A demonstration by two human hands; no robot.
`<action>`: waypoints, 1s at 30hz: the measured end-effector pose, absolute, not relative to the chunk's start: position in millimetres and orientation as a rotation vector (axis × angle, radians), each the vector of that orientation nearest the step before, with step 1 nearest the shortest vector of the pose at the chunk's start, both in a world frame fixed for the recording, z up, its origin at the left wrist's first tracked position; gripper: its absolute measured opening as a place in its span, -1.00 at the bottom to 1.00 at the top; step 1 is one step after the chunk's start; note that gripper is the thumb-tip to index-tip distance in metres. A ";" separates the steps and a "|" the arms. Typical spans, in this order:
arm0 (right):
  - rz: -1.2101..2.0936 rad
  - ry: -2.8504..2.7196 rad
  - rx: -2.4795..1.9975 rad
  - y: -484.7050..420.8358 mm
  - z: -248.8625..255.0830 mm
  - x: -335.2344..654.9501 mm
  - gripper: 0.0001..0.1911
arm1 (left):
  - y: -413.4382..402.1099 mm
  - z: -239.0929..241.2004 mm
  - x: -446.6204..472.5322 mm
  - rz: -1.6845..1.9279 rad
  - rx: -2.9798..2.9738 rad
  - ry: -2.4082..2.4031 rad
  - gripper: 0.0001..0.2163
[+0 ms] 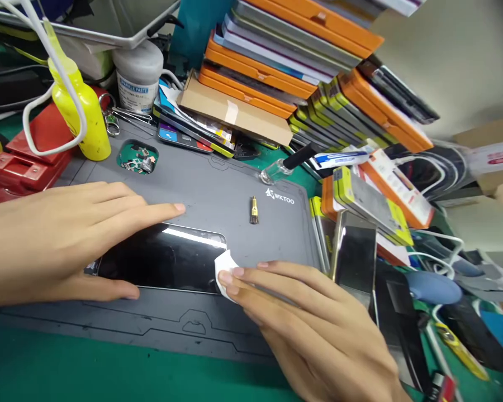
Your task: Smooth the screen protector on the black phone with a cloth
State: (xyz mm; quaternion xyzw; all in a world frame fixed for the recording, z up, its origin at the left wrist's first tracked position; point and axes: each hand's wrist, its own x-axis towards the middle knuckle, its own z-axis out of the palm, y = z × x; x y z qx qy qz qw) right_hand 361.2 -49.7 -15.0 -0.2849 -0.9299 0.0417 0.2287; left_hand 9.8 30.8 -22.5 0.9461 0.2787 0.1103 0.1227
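Note:
A black phone (pixel 161 259) lies screen up on a grey work mat (pixel 218 192). My left hand (pixel 54 240) rests over the phone's left end, fingers stretched out and spread, steadying it. My right hand (pixel 314 324) presses a small white wipe (pixel 225 268) onto the phone's right end with its fingertips held together. A small brass brush tip (pixel 254 210) lies on the mat beyond the phone.
A yellow squeeze bottle (pixel 81 109), a white paste jar (pixel 137 75) and red boxes (pixel 33 148) stand at the back left. Stacked orange and grey phone cases (pixel 302 61) fill the back. A small glass bottle (pixel 276 170), another phone (pixel 356 257) and cables lie right.

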 end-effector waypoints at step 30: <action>0.079 -2.643 -0.683 -50.9 -21.9 330.8 -0.69 | 33.1 -13.4 11.2 0.259 2.774 0.707 -0.25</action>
